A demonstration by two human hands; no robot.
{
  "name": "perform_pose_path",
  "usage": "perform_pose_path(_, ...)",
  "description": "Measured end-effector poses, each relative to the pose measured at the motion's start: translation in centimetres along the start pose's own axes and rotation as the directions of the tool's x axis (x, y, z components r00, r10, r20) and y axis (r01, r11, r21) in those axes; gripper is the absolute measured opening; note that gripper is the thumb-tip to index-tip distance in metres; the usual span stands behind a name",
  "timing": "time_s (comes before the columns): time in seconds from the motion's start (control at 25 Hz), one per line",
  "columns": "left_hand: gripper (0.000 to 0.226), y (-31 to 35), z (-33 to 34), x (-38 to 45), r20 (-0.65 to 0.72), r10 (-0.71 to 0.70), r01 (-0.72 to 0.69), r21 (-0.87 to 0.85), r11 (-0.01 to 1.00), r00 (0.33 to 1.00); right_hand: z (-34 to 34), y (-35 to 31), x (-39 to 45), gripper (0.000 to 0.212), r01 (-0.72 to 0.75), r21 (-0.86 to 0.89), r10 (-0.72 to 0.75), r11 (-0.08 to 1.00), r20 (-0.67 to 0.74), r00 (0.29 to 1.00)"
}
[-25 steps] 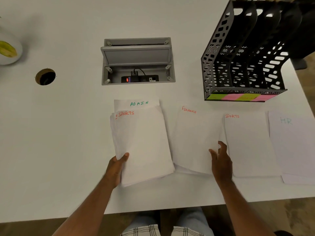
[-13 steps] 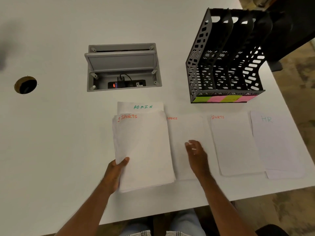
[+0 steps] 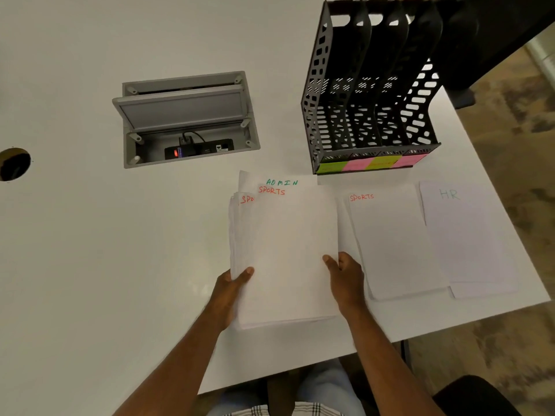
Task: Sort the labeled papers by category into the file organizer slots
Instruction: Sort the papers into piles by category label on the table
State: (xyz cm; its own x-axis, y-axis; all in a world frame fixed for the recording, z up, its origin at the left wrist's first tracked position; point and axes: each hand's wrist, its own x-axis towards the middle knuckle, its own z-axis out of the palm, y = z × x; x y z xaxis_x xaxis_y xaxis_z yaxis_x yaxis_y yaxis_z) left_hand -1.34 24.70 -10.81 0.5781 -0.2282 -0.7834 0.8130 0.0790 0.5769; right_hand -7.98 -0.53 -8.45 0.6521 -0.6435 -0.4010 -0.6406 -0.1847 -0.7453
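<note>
A stack of white papers lies at the table's near middle, and my left hand grips its left edge, thumb on top. The top sheet, labelled SPORTS in red, is shifted to the right; my right hand pinches its right edge. Below it show another SPORTS sheet and an ADMIN sheet. To the right lie a SPORTS pile and an HR pile. The black file organizer, with several slots and coloured tags along its front, stands behind them.
A grey cable box with its lid up is sunk in the white table at the back middle. A round cable hole sits at the far left. The table's right edge runs close beside the HR pile.
My right hand left the finance sheet, came over to the stack and took hold of the top SPORTS sheet, sliding it rightward. The finance label is now covered. My left hand kept its hold.
</note>
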Motion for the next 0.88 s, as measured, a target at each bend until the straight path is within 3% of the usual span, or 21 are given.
perform_pose_path(0.16,0.026,-0.5,2.0,0.1,-0.023,-0.01,0.01,-0.015,1.0,1.0,-2.8,1.4,1.2,0.034,0.045,-0.072,-0.048,0.996,-0.033,0.998)
perform_pose_path(0.32,0.024,-0.9,3.6,0.3,-0.045,-0.007,0.006,-0.033,0.999,0.999,-7.6,2.9,4.1,0.03,0.074,-0.291,-0.152,0.954,-0.255,0.955)
perform_pose_path(0.48,0.02,-1.4,4.5,0.6,-0.089,0.008,-0.012,-0.041,0.999,0.996,-13.2,4.4,7.8,0.03,0.111,-0.355,-0.255,0.928,-0.391,0.884)
perform_pose_path(0.6,0.02,-2.0,4.7,0.9,-0.114,0.023,-0.027,-0.03,0.999,0.993,-15.7,6.5,10.2,0.034,0.066,-0.377,-0.213,0.924,-0.363,0.907)
perform_pose_path(0.72,0.022,-2.8,5.0,1.0,-0.135,0.018,-0.02,-0.017,1.0,0.991,-15.9,7.6,11.4,0.052,-0.013,-0.489,-0.137,0.872,-0.269,0.953)
perform_pose_path(0.8,0.022,-3.3,5.4,1.0,-0.14,0.008,-0.01,-0.014,1.0,0.99,-15.5,7.4,11.6,0.062,-0.049,-0.559,-0.138,0.828,-0.286,0.948)
perform_pose_path(0.88,0.021,-3.7,6.0,1.0,-0.146,-0.004,0.0,-0.024,1.0,0.989,-14.1,6.6,11.0,0.056,0.091,-0.497,-0.249,0.863,-0.262,0.932)
